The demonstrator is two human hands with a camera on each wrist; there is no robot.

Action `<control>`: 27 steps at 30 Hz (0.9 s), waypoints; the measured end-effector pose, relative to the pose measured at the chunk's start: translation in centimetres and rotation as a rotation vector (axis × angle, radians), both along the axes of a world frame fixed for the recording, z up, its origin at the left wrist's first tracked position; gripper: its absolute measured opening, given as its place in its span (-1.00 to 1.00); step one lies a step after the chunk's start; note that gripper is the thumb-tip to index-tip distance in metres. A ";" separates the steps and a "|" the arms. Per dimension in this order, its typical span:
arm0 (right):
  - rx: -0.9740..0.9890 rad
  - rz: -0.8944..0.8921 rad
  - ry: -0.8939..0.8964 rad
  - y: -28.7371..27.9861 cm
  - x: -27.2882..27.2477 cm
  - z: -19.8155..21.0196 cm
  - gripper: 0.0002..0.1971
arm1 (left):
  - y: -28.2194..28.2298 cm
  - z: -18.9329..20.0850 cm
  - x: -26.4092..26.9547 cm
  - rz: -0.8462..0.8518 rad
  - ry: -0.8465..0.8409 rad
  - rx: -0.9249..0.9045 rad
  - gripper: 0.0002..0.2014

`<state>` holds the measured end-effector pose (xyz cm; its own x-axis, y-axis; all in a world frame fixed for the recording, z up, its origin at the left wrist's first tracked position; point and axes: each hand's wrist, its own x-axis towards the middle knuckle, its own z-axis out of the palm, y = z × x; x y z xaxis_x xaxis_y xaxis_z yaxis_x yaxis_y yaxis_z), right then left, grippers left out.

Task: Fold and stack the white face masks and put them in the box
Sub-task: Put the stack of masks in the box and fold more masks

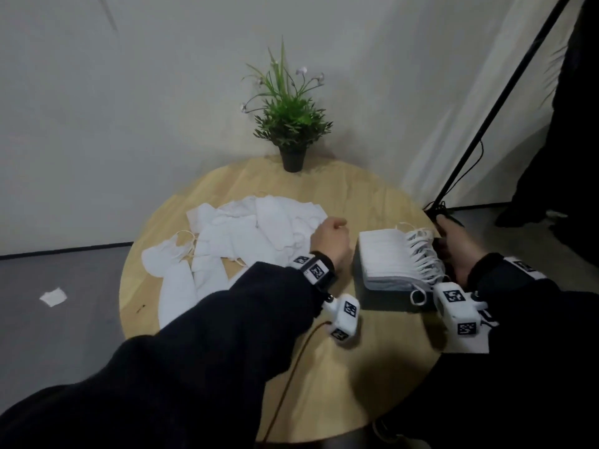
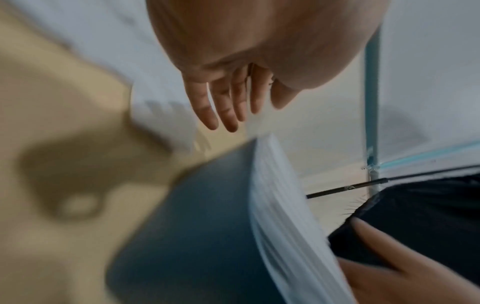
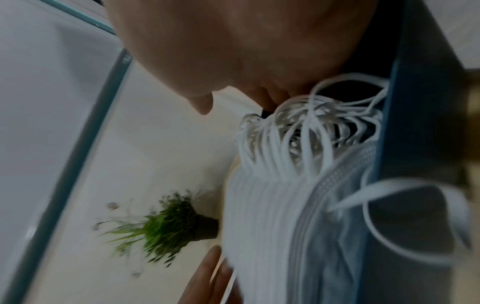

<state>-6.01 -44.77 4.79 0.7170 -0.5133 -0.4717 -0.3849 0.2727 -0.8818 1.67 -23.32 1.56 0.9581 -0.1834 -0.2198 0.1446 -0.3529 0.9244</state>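
The stack of folded white face masks [image 1: 389, 257] sits in the dark box [image 1: 382, 296] on the round worktop [image 1: 324, 367]. Left of the box lies the loose mask pile [image 1: 246, 231]. The left hand [image 1: 330, 241], beside the box, has relaxed, empty fingers. The right hand [image 1: 453, 247] rests at the box's right side by the ear loops [image 1: 421, 254]; its grip cannot be made out.

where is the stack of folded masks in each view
Head: stack of folded masks right of centre, in the dark box.
Left wrist: lower right, white edges running up and down.
Right wrist: centre right, ear loops up top.
Shared landmark: the box's dark wall beside the stack.
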 end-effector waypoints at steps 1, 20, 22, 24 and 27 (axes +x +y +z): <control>-0.053 -0.040 -0.020 0.3 -0.1 0.3 -0.42 | 1.2 0.4 1.2 -0.052 -0.079 0.073 -0.70; 0.184 0.452 0.033 20.2 -2.0 -5.0 -0.63 | 4.4 0.6 15.3 -0.660 -0.448 1.036 -0.58; 0.151 0.471 -0.002 19.9 -1.0 -5.0 -0.61 | 2.8 -0.1 17.2 -0.768 -0.477 1.170 -0.33; 0.137 0.467 -0.012 19.4 -0.1 -5.2 -0.58 | 1.7 -0.8 18.7 -0.864 -0.432 1.225 -0.06; 0.134 0.504 -0.020 18.8 0.5 -5.3 -0.57 | 0.5 -1.0 20.2 -0.919 -0.272 1.170 0.14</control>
<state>-5.47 -26.00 -0.55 0.8690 -0.0381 -0.4933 -0.4810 0.1687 -0.8604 21.91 -22.77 0.53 0.6454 -0.5758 -0.5019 -0.6531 -0.7568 0.0284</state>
